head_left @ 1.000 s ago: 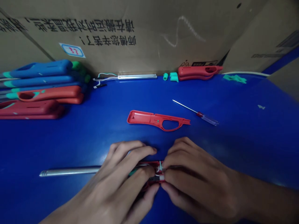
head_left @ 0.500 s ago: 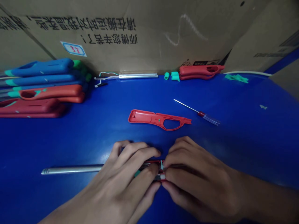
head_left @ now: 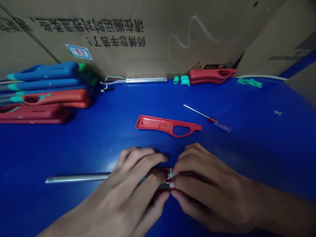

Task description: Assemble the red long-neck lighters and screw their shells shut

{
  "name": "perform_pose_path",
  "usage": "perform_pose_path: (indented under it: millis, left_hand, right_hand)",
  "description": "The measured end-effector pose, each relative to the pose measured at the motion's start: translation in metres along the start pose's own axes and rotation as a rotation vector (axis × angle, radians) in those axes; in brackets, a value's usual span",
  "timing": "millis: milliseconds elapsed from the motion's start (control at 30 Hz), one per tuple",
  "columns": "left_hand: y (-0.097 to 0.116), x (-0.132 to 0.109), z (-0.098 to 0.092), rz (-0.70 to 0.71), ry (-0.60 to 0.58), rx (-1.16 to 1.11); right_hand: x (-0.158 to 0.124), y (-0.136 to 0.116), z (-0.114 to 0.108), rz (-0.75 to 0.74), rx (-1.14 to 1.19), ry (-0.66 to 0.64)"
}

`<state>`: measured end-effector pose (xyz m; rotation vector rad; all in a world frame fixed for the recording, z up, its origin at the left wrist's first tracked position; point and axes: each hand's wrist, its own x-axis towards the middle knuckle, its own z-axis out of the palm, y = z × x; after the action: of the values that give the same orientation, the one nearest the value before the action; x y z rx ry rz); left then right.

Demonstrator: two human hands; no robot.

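Two hands are on one open red plastic housing [head_left: 160,170], which sits low and centre on the blue worktop [head_left: 249,158], with a metal tube [head_left: 76,178] running out of it to the left. Left hand [head_left: 125,187] is clenched over the shell, fingers wrapped across it. Right hand [head_left: 209,187] grasps the other side, fingertips [head_left: 179,182] pinched in around white wires [head_left: 170,174]. A green part [head_left: 143,180] shows by the left fingers. Most contact points are hidden, so I can't tell what's seated.

Risks:
- Wires: if they sit across the shell edge, hard squeezing could nip them or pull them loose.
- Tube: it's long and overhangs the grip, so a knock or looser left hand could lever it out of line. Being round, it could also roll on the smooth worktop.
- Green part: small and barely visible — if it's unseated, it could pop out when finger pressure shifts.

Loose red shell half [head_left: 168,126] and screwdriver [head_left: 207,118] lie just beyond the hands — minor risk, only if an elbow or tube end swings into them.
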<state>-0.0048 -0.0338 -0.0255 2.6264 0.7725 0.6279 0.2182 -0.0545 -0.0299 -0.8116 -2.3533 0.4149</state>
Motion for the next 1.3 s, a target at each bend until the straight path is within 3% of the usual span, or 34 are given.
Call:
perform_pose_path:
  millis: [633,800,933,1300]
  left_hand:
    - [0.001,-0.002,0.000,-0.001,-0.009,0.003]
    - [-0.005,-0.003,-0.017,0.018,-0.001,0.043]
    - [-0.021,-0.002,-0.031,0.100,-0.090,0.108]
    - [-0.032,-0.006,-0.047,0.082,-0.189,0.065]
  right_hand:
    - [-0.001,0.000,-0.001,0.002,-0.012,-0.010]
    - [-0.001,0.001,-0.001,-0.007,-0.002,-0.011]
    - [-0.002,0.003,0.000,-0.009,0.011,-0.005]
    - [-0.002,-0.001,0.000,-0.036,-0.054,0.027]
